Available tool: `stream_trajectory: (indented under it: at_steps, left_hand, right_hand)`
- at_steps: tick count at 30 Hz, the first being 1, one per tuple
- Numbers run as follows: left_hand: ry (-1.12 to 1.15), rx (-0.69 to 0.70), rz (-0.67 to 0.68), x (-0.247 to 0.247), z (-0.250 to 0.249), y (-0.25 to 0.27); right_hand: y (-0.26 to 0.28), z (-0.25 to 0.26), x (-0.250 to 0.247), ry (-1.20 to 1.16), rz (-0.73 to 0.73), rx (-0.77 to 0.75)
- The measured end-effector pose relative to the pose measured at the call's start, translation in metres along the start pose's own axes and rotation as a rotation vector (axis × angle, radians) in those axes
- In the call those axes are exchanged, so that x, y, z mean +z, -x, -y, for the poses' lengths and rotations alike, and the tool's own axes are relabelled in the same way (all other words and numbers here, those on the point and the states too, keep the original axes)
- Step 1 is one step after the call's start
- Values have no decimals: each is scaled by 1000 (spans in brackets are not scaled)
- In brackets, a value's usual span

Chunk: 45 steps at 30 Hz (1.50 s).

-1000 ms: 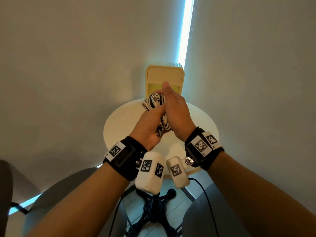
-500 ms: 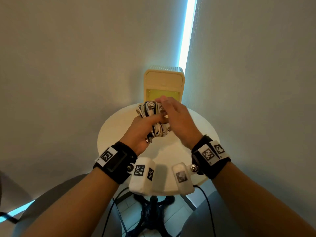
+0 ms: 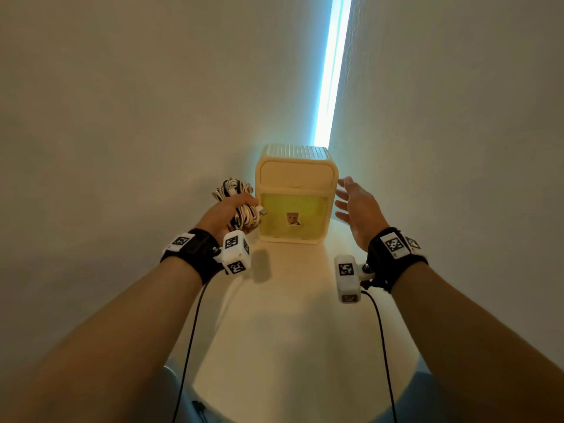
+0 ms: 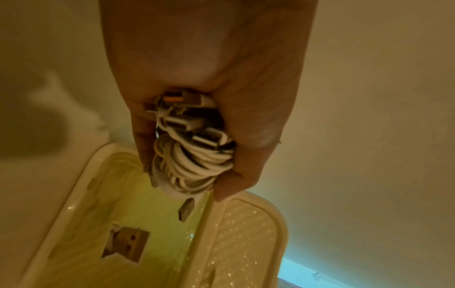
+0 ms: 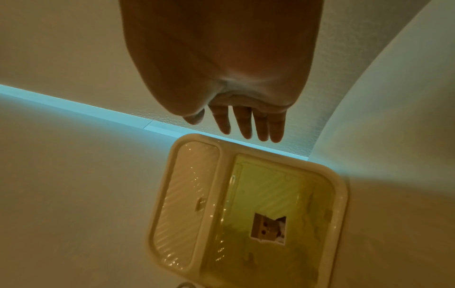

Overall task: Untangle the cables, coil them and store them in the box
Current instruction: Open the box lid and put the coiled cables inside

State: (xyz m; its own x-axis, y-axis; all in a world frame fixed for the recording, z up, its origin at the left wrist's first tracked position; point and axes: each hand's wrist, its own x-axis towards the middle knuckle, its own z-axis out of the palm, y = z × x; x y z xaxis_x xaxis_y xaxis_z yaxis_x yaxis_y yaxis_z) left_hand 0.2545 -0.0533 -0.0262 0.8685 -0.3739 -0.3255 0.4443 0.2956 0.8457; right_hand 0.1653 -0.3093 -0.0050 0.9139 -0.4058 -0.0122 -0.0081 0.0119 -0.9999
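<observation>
the untangling and coiling look done, since the cables (image 3: 236, 203) sit as one tight bundle clenched in the left hand (image 3: 224, 213) just beside the box (image 3: 296, 178), and what seems left is opening it and putting them inside. the right hand (image 3: 355, 209) holds nothing, fingers (image 5: 242, 122) spread near the box's other side. the cables are smooth white cords with metal plugs, the box cream ribbed plastic with rounded corners and a yellow see-through front.

The box (image 3: 294, 190) stands on the table (image 3: 293, 331), cable bundle (image 3: 236, 203) at its left, right hand (image 3: 358, 209) at its right.
</observation>
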Motion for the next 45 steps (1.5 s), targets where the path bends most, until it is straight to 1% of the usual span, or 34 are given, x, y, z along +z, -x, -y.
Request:
stream_trajectory:
  at_steps: [3,7,10,16,21,23,26,28,31,32,33,34,36,38,40,42,45]
  left_hand:
    - [-17,-7,16,1,5,-5]
    - [-55,9,1,-4,10,-3]
    - [-69,31,2,-7,15,6]
    - [-51,55,-1,-15,28,34]
    - [-60,63,7,-12,40,70]
    - [-60,63,-8,-11,42,80]
    - [-87,69,-67,-10,34,93]
    - [-143,119,-120,-9,22,104]
    - [-240,261,-147,-1,-14,123]
    - [-293,339,-157,4,-30,128]
    - [-373,430,-177,11,-46,132]
    - [-476,518,-198,20,-62,136]
    - [-692,648,-212,43,-89,139]
    - [-939,715,-189,68,-105,135]
    - [-1208,734,-173,87,-113,123]
    - [-1434,705,-181,99,-113,109]
    - [-1646,660,-180,106,-107,91]
  right_hand:
    - [-2,-2,5,-65,20,2]
    - [5,-6,8,-49,-30,-22]
    - [15,-10,8,-27,-38,-42]
    - [43,-18,6,5,-55,-68]
    - [69,-25,4,0,-81,-95]
    - [77,-24,3,6,-79,-92]
    - [83,-17,1,21,-77,-84]
    - [87,-11,-3,62,-148,-110]
    - [92,-3,-7,119,-362,-229]
    - [96,-1,-7,118,-417,-265]
    - [99,1,-5,117,-434,-290]
    - [102,2,-3,122,-402,-294]
    - [110,5,7,111,-245,-250]
    - [116,6,20,86,-117,-186]
    - [119,5,36,59,-61,-133]
    - [119,3,50,9,-46,-84]
    - [114,0,63,-51,-76,-9]
